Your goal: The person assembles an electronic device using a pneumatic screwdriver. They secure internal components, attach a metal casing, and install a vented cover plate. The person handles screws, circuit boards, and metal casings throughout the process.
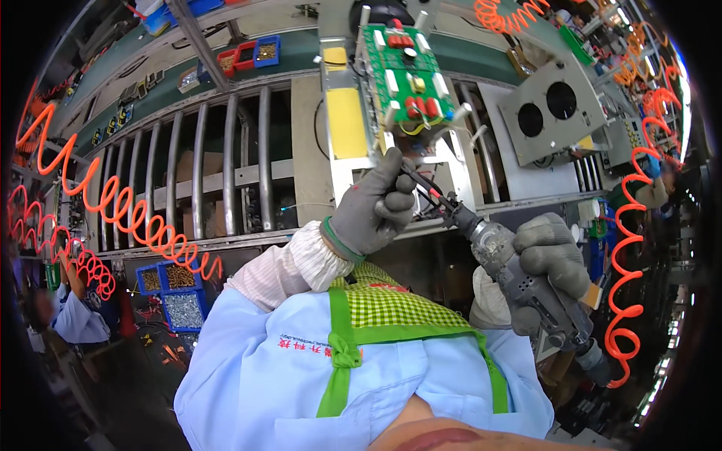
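Note:
My right hand (551, 252), in a grey glove, is wrapped round a dark grey power screwdriver (499, 252). Its nose points up and left, toward my other hand. My left hand (374, 207), also gloved in grey, is closed at the near edge of a white metal frame (342, 177). Its thumb and fingers are pressed together; what they pinch is too small to make out. Dark cables (425, 183) pass between the fingertips and the screwdriver's nose. On the frame, beyond my hands, stands a green circuit board (406, 71) with red and white parts and white posts.
A roller conveyor (199, 169) runs to the left. A grey metal panel with two round holes (553, 113) stands at the right. Orange coiled hoses (124, 207) hang on both sides. Blue bins of small fasteners (183, 310) sit at lower left; another person (75, 312) is beyond them.

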The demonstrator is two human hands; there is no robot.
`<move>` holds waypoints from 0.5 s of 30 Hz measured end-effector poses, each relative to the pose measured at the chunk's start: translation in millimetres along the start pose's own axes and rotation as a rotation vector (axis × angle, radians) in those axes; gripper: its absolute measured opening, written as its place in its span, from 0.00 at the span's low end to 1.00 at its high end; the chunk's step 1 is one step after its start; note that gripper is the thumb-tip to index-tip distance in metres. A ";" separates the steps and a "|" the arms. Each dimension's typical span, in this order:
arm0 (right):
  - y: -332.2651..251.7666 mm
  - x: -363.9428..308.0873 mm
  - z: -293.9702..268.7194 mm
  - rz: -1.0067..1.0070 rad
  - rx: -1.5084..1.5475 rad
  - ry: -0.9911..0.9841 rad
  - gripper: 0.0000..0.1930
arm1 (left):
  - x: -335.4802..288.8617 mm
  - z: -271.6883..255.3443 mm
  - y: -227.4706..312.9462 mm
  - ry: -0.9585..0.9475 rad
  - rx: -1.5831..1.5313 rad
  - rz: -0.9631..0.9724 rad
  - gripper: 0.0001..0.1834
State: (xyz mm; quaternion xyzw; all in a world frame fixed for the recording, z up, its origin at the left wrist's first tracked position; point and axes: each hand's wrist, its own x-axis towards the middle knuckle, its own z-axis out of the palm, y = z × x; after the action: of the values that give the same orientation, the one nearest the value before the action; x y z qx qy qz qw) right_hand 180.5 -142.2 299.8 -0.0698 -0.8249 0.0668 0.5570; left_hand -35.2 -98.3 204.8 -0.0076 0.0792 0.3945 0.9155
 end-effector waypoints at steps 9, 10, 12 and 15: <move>-45.4 -43.8 -64.9 0.071 -0.077 0.036 0.35 | 28.7 4.4 -69.2 -0.017 0.306 0.028 0.13; -44.0 -46.6 -70.1 0.095 -0.073 0.026 0.36 | 31.5 5.8 -70.3 0.033 0.283 -0.001 0.13; -40.6 -52.9 -79.9 0.145 -0.063 0.000 0.37 | 41.2 7.8 -74.6 0.132 0.228 -0.059 0.14; -25.4 -65.1 -80.2 0.185 -0.018 0.096 0.33 | 52.1 1.0 -66.8 0.142 0.353 -0.138 0.13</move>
State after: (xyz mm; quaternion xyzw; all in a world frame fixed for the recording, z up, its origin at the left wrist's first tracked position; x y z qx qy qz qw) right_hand 278.0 -176.9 275.1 -0.1536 -0.7878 0.1070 0.5868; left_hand 48.6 -106.6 194.6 0.1198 0.2107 0.3093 0.9196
